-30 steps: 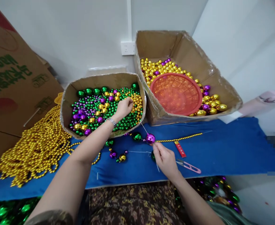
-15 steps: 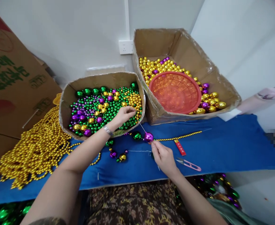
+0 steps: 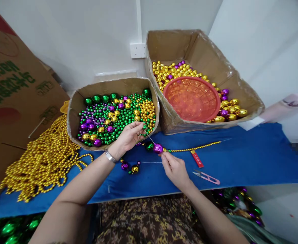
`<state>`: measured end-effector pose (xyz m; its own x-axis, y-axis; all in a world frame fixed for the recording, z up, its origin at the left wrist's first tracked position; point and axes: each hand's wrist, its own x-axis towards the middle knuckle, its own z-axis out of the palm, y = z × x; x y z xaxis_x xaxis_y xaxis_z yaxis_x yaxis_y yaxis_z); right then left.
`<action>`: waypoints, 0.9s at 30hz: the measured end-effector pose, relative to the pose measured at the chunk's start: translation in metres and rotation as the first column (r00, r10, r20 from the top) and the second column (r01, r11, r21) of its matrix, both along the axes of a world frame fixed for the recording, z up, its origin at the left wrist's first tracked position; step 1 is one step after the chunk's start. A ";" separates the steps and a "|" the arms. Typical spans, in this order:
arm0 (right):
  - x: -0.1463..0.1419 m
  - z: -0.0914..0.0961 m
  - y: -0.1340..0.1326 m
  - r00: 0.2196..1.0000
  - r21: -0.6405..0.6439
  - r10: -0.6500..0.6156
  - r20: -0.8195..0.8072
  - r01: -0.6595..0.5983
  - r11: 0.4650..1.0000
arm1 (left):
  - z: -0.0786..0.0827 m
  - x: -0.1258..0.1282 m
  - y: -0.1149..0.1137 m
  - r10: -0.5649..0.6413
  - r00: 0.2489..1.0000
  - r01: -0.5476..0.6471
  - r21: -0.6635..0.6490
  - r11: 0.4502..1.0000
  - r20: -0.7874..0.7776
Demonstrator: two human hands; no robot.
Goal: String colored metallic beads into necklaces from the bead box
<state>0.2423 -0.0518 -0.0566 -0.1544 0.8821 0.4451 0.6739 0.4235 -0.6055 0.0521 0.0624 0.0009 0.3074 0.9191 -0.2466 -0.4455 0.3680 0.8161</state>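
Note:
My left hand (image 3: 130, 137) hovers at the front rim of the left cardboard box (image 3: 74, 112), fingers pinched on a small bead by the end of a thin thread. The thread runs down to a large purple bead (image 3: 158, 148) that my right hand (image 3: 173, 167) pinches from below. A green bead (image 3: 149, 146) sits just left of the purple one, and a strand of small gold beads (image 3: 197, 147) trails right across the blue cloth (image 3: 245, 159). More strung beads (image 3: 130, 167) lie on the cloth between my hands.
The left box holds green, purple and gold beads. The right box (image 3: 242, 93) holds gold and purple balls and an orange plastic basket (image 3: 192, 99). A heap of gold bead strands (image 3: 42, 159) lies at the left. Pink thread snips (image 3: 206, 176) and a red tag (image 3: 197, 158) lie right of my hand.
My left hand has drawn back out of the left box toward me, down to its front rim and closer to the purple bead. My right hand has stayed put on the purple bead.

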 end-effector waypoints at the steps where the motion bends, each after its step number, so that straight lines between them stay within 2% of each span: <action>1: 0.000 0.000 0.000 1.000 -0.002 0.002 0.004 -0.002 1.000 | 0.000 0.000 -0.001 0.003 1.000 -0.003 0.000 1.000 0.010; 13: 0.000 0.000 -0.003 1.000 -0.018 0.000 0.002 0.000 1.000 | -0.002 0.005 -0.009 0.046 0.998 -0.045 -0.011 0.999 0.049; 21: 0.000 -0.004 -0.002 1.000 -0.016 0.005 -0.002 -0.005 1.000 | -0.006 0.008 -0.009 0.117 0.990 -0.118 0.003 0.993 0.083; 27: 0.000 -0.008 -0.002 1.000 -0.022 -0.011 0.005 0.011 1.000 | -0.013 0.013 -0.014 0.161 0.987 -0.162 0.062 0.985 0.024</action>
<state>0.2422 -0.0533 -0.0647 -0.1472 0.8932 0.4249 0.6814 0.4029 -0.6110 0.0653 0.0488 -0.0121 0.1579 0.9706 -0.1817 -0.5102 0.2378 0.8265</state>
